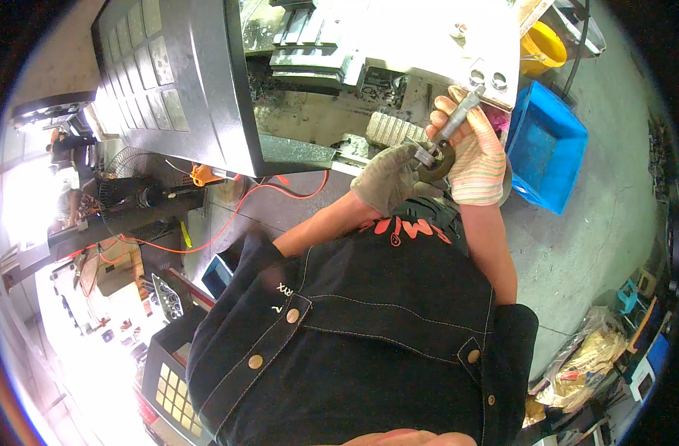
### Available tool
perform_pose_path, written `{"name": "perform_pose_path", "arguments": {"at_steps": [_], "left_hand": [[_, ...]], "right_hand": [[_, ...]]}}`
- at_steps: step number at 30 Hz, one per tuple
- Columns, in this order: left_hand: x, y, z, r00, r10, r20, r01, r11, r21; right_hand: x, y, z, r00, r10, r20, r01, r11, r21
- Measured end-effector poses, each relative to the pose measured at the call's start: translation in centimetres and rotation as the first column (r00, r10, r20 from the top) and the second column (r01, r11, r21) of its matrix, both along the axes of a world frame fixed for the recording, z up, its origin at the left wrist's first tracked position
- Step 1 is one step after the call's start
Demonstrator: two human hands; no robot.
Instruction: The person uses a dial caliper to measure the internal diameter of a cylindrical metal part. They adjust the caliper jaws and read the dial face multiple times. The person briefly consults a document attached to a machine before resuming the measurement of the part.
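Note:
A micrometer (457, 119) with a silver barrel and a dark curved frame is held up in front of my chest. My right hand (477, 167), in a striped pale glove with bare fingertips showing, is closed round its barrel and frame. My left hand (388, 178), in a grey-green glove, pinches a small shiny metal part (425, 154) at the micrometer's jaws. The glove and frame partly hide that part, so its full shape cannot be made out. Just beyond my hands, two metal rings (498, 80) stand on the white bench top.
A dark machine cover (205, 97) rises at the left, beside a metal vise-like block (309, 63). At the right are a blue bin (566, 175) and a yellow bucket (545, 48). An orange-red hose (243, 201) crosses the floor near a large fan (142, 193).

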State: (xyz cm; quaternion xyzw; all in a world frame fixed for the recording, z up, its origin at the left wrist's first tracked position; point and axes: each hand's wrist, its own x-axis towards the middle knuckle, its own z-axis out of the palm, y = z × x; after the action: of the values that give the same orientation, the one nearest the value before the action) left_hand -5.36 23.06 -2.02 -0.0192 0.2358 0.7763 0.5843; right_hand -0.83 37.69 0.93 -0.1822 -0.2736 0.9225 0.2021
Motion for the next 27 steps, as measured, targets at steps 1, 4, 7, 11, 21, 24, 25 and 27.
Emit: {"name": "perform_pose_path", "arguments": {"at_steps": [1,4,7,11,21,24,25,27], "left_hand": [[-0.1,0.0,0.1,0.999,-0.019,0.046,0.019,1.0,0.008],[0.0,0.3,0.3,1.0,0.028,-0.006,-0.028,0.999,-0.029],[0.2,0.1,-0.5,0.99,0.053,-0.129,-0.06,0.997,-0.047],[-0.2,-0.3,-1.4,0.231,-0.207,-0.951,-0.058,0.972,-0.226],[-0.5,0.4,1.5,0.36,-0.296,-0.885,-0.17,0.912,-0.374],[-0.8,0.1,-0.3,0.934,-0.022,-0.356,-0.13,0.908,-0.397],[-0.7,0.1,-0.5,0.91,-0.02,-0.414,-0.161,0.904,-0.396],[-0.6,0.2,-1.0,0.892,-0.003,-0.451,-0.189,0.905,-0.38]], "right_hand": [[0.0,0.1,0.0,1.0,0.003,-0.003,-0.003,1.0,0.008],[0.0,0.0,-0.1,1.0,-0.003,0.005,0.003,1.0,-0.015],[0.0,0.0,0.1,1.0,0.001,0.018,-0.001,1.0,-0.009],[0.1,0.0,0.0,1.0,0.004,0.025,-0.003,1.0,-0.02],[0.3,0.1,-1.1,0.999,0.036,0.021,-0.034,0.998,-0.061],[0.3,-0.1,-2.3,0.998,0.037,0.053,-0.031,0.993,-0.11],[0.4,-0.2,-2.8,0.997,0.034,0.072,-0.025,0.991,-0.131],[0.3,-0.5,-3.7,0.994,0.029,0.105,-0.009,0.983,-0.183]]}}
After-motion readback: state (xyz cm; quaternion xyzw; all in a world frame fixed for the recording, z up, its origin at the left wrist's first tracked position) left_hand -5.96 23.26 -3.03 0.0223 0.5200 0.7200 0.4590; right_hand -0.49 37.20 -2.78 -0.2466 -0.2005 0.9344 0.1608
